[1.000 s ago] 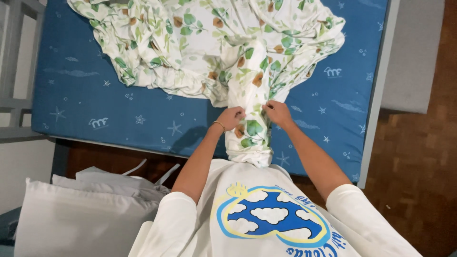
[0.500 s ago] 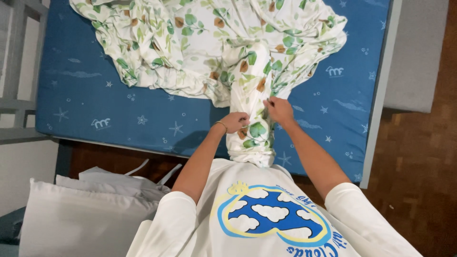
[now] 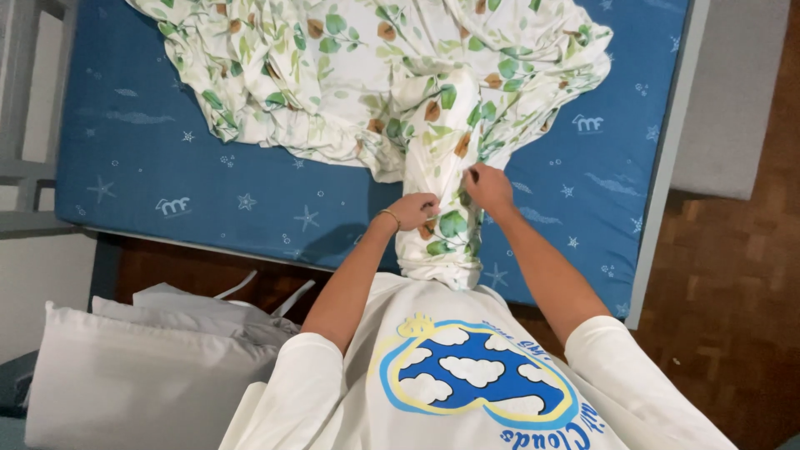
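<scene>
Both hands, left [image 3: 414, 208] and right [image 3: 488, 188], arms outstretched, pinch the leaf-print sheet [image 3: 442, 225].

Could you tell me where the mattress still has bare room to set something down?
Bare blue mattress lies left of the left hand, below the leaf-print sheet, and right of the right hand. The top is crowded.

Blue mattress [image 3: 208, 192] printed with white stars and clouds, white pillow [image 3: 133, 383] at lower left, grey folded cloth [image 3: 200, 312] beside it, brown parquet floor [image 3: 725, 317]
</scene>
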